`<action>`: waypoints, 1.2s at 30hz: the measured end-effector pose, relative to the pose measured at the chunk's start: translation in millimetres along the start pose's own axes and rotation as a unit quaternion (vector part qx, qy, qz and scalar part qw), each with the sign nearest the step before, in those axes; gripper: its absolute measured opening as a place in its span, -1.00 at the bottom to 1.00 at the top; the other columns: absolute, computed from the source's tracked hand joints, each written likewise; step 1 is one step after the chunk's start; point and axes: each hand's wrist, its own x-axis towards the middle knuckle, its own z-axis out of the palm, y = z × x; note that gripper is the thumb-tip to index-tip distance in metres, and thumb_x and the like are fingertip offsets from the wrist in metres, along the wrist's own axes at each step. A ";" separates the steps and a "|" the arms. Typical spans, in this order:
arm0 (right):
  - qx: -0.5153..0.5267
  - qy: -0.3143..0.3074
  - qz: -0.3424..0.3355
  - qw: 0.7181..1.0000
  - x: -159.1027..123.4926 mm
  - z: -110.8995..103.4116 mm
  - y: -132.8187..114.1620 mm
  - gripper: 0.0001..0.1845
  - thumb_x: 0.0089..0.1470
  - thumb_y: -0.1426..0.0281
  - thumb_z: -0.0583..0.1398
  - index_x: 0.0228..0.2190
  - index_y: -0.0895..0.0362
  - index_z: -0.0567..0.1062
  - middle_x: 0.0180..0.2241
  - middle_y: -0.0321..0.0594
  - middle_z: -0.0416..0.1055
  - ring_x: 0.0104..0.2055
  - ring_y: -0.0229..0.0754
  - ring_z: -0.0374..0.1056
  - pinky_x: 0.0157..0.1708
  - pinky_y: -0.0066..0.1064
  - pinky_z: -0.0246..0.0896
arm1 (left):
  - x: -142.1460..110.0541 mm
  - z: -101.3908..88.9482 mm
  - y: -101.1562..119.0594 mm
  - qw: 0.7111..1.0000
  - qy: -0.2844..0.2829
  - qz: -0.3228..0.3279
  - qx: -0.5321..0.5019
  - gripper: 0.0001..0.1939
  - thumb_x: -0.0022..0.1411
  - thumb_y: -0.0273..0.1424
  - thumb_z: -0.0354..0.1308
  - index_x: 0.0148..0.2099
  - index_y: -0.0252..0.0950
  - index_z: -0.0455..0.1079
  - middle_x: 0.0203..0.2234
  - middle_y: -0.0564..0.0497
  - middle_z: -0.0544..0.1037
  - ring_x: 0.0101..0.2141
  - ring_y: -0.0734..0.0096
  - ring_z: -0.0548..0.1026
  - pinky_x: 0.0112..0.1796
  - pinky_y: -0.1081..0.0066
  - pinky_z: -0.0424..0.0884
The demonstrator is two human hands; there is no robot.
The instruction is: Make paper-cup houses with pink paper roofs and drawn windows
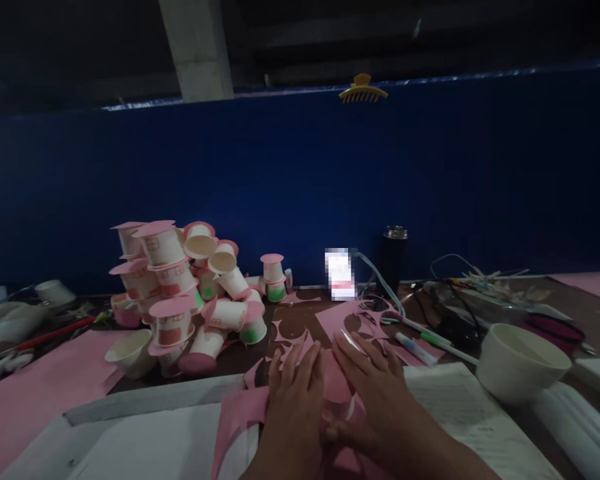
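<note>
Low in the middle, my left hand (296, 393) lies with its fingers stretched forward, against the left side of a pink paper piece (336, 379) that covers a small paper cup (339, 408). My right hand (375, 383) rests along the other side, fingers extended, its thumb pointing across in front of the cup. Neither hand is wrapped round the cup; both seem to touch it or its pink top, though exact contact is hidden. Under and beyond the fingers lie cut pink paper scraps (294, 328). A pale sliver shows by the right fingers, too unclear to name.
Left stand stacked paper cups (173, 327) with pink tops and drawn windows. Behind are a lit phone (340, 273) and a dark bottle (394, 260). At right are a large paper cup (520, 363), a glue tube (415, 348) and a printed sheet (465, 413). Pink sheets (50, 373) lie left.
</note>
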 end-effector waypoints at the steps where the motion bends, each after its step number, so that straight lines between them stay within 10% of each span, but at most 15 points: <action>1: -0.003 0.003 -0.001 1.000 -0.6 1.6 1.6 -0.11 -0.03 -0.05 0.11 0.24 0.08 0.07 0.29 -0.13 -0.04 0.31 0.23 -0.24 0.20 0.22 -0.41 | 0.0 -1.2 0.1 1.000 -0.004 0.001 -0.002 -0.27 0.05 -0.23 0.07 0.26 -0.34 0.12 0.21 -0.10 0.23 0.17 -0.02 0.11 0.14 0.02 -0.13; 36: -0.034 0.017 0.036 0.999 3.8 0.5 -7.4 -0.45 0.21 0.17 -0.07 0.18 0.05 0.21 0.25 -0.28 0.09 0.26 0.12 -0.03 0.18 0.25 -0.30 | -1.4 11.2 6.5 0.999 0.038 -0.011 0.022 -0.38 0.16 -0.21 0.01 0.24 -0.31 0.16 0.19 -0.07 0.26 0.18 0.07 0.11 0.19 0.02 -0.17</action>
